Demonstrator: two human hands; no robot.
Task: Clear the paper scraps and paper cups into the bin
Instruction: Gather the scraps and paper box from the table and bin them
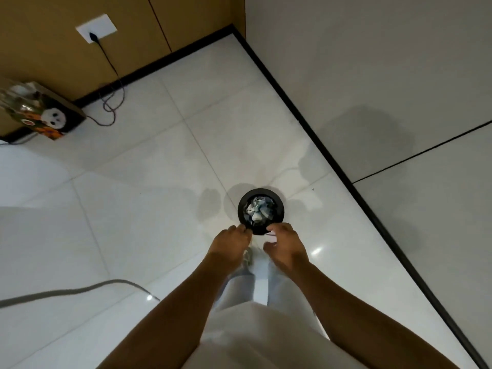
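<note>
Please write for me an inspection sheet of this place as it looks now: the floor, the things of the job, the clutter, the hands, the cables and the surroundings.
Surface: white glossy tiled floor, with shadows and light glints.
Job's things: round black bin stands on the floor near the grey wall; crumpled paper scraps lie inside. Paper cups: nothing seen for certain.
Clutter: printed box on the floor at the far left.
Hands: left hand and right hand are both at the bin's near rim, fingers curled; the right hand seems to pinch something small and white.
Cables: black cable runs from the wall socket to the floor; a grey cable crosses lower left.
Surroundings: brown panelled wall, grey wall, black skirting.
</note>
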